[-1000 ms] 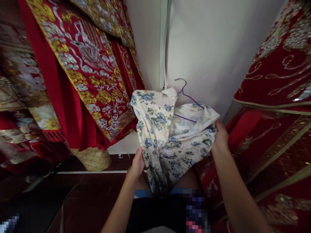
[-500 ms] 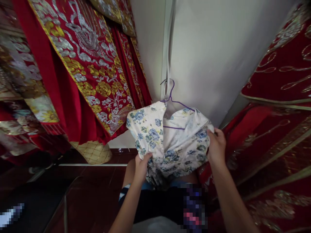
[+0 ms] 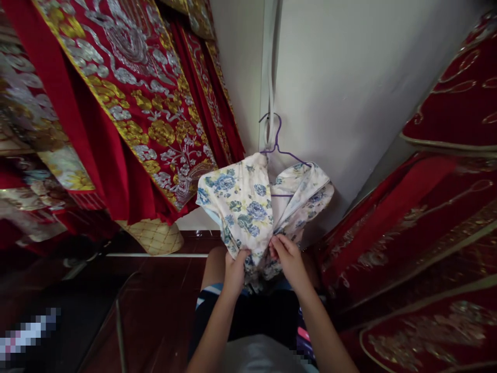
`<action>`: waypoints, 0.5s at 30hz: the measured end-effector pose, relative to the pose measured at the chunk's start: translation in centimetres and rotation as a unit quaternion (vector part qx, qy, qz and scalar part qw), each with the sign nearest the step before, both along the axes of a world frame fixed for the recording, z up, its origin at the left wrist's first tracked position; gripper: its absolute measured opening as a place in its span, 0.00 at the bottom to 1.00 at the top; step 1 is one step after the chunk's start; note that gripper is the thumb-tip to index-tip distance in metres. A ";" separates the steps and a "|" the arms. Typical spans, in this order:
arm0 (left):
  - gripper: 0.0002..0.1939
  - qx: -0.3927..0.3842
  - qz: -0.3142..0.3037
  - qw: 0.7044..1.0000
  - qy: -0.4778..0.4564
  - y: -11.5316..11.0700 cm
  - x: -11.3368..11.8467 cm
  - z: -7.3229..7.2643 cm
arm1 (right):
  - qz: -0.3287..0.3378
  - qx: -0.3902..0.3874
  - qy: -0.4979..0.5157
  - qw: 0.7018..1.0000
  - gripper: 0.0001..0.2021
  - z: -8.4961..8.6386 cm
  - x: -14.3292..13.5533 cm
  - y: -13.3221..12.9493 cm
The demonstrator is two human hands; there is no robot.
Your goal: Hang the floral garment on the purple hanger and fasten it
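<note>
Head view: floral garment (image 3: 248, 207) on purple hanger (image 3: 277, 147)
Left hand (image 3: 235, 267): pinching garment's side
Right hand (image 3: 286, 255): pinching front edge

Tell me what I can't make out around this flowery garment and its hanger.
All in the head view:
Floral garment: its full length, as the lower part is bunched below the left hand and right hand.
Left hand: most fingers, hidden behind the cloth.
Purple wire hanger: much of its frame, covered by the cloth; what it hangs from, if anything, too small to tell.
Red embroidered garment: its top, cut off by the upper edge.
</note>
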State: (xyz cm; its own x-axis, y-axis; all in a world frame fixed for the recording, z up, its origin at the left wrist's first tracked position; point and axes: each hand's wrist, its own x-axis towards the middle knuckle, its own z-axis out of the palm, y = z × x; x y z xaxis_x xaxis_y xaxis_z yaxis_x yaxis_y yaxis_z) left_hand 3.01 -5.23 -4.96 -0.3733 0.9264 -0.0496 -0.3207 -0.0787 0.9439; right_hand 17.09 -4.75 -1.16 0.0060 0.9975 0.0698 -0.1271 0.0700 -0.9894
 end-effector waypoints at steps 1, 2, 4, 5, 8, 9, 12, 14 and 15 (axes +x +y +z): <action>0.19 0.010 0.018 1.000 0.020 -0.2 -0.1 0.1 | -0.010 -0.012 0.020 1.000 0.21 0.2 0.2 -0.2; 0.20 0.034 0.050 0.997 0.045 -0.3 -0.2 0.1 | -0.022 -0.026 0.037 0.999 0.20 0.4 0.4 -0.6; 0.25 0.118 0.138 0.977 0.110 -0.7 -0.2 0.4 | -0.043 -0.054 0.070 0.995 0.19 0.5 0.7 -1.3; 0.27 0.167 0.179 0.958 0.149 -0.8 -0.1 0.6 | -0.051 -0.065 0.082 0.993 0.19 0.5 0.7 -1.7; 0.24 0.267 0.176 0.902 0.291 -0.9 0.5 1.2 | -0.053 -0.078 0.088 0.992 0.18 0.7 0.8 -2.4; 0.21 0.278 0.126 0.890 0.339 -0.8 0.7 1.4 | -0.047 -0.075 0.083 0.993 0.18 0.9 0.9 -2.5; 0.10 0.271 -0.033 0.864 0.422 0.0 1.8 2.0 | -0.026 -0.052 0.055 0.997 0.17 1.3 1.0 -2.5; 0.03 0.255 -0.074 0.858 0.439 0.5 2.5 2.3 | -0.013 -0.045 0.032 0.998 0.17 1.5 1.3 -2.4; 0.01 0.246 -0.081 0.857 0.445 0.6 2.8 2.5 | -0.005 -0.048 0.022 0.999 0.17 1.6 1.5 -2.3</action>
State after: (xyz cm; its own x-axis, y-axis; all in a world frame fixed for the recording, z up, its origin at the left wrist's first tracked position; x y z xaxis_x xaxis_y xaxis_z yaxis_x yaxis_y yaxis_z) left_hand 5.79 -4.65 -2.48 0.0752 0.7970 0.5992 0.4647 -0.5597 0.6861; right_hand 18.55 -7.06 0.45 0.0179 0.9995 -0.0263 -0.1706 -0.0229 -0.9851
